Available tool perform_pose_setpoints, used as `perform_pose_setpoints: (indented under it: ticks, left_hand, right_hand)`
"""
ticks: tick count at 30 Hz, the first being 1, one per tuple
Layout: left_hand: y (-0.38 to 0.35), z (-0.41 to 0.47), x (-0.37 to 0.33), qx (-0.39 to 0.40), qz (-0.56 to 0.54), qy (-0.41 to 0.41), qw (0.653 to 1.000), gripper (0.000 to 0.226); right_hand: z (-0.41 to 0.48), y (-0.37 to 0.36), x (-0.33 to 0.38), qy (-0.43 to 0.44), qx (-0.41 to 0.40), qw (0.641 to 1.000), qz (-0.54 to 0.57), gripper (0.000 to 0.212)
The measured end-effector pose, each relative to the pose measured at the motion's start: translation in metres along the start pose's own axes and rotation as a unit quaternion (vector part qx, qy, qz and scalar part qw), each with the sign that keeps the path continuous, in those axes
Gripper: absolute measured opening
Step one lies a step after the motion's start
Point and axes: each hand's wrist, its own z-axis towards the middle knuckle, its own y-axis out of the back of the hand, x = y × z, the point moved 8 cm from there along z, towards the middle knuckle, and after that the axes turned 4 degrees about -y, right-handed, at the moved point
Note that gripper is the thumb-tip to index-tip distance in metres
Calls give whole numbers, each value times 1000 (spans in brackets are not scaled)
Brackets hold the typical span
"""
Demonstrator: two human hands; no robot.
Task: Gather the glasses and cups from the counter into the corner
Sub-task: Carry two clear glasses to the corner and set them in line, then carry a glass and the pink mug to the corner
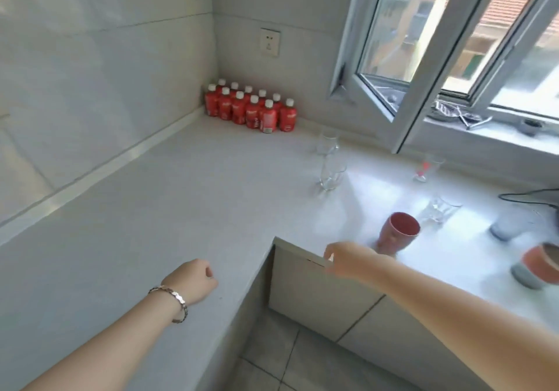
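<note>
The L-shaped counter (pixel 157 203) runs along two walls, and its inner front edge makes a sharp corner just by the right hand (pixel 348 259). The left run is wide open and bare all the way to the far corner, where a block of red bottles (pixel 251 109) stands tight against both walls. The left hand (pixel 193 278), with a bracelet (pixel 174 300) at the wrist, hangs over that bare stretch near the front edge, fingers curled in to a loose fist and holding nothing. The right hand hovers over the inner corner of the counter edge, fingers bent downward and loosely together, empty; it is just short of the pink cup (pixel 397 233). That cup stands near the front edge with its long axis tilted, mouth pointing up and to the right. Beyond it, a short clear glass (pixel 440 209) stands upright, and two tall clear glasses (pixel 329 163) stand upright one behind the other nearer the window wall. A glass with red marking (pixel 428 168) stands below the sill. At the right edge are a blurred grey cup (pixel 508 224) and an orange cup (pixel 541 265). The open window sash (pixel 378 67) juts inward above the counter.
</note>
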Motion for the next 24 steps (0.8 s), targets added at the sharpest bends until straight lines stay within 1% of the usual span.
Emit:
perform_pose_setpoints:
  ticks: [2, 4, 7, 8, 10, 12, 14, 17, 19, 21, 24]
  left_hand:
    - [-5, 22, -43, 12, 12, -21, 1000, 18]
    - [-9, 43, -80, 24, 25, -39, 999, 21]
    - [-14, 72, -126, 39, 44, -66, 996, 21]
    - [-16, 83, -139, 45, 50, -75, 995, 19]
    - [-18, 105, -161, 58, 65, -91, 992, 20]
    - [-19, 131, -180, 71, 87, -104, 988, 24]
    - [-18, 160, -197, 83, 107, -119, 984, 25]
    - [-13, 203, -223, 101, 135, -147, 975, 30]
    - [-9, 231, -242, 107, 143, -167, 970, 41]
    - [-3, 258, -266, 96, 130, -186, 969, 55]
    - [6, 296, -303, 62, 78, -196, 976, 83]
  right_hand:
    - [4, 20, -60, -50, -54, 996, 41, 39]
    - [12, 35, -109, -100, -96, 988, 70, 39]
    - [23, 50, -163, -185, -174, 957, 141, 38]
    - [27, 51, -177, -213, -186, 946, 160, 44]
    - [37, 44, -194, -255, -166, 934, 186, 63]
    - [49, 35, -206, -277, -135, 923, 231, 79]
    - [59, 29, -212, -278, -115, 912, 279, 81]
    - [72, 30, -218, -276, -94, 910, 295, 75]
    - [80, 32, -223, -279, -72, 912, 290, 82]
    - [90, 36, -229, -279, -61, 913, 292, 87]
    - [102, 50, -235, -285, -76, 908, 297, 88]
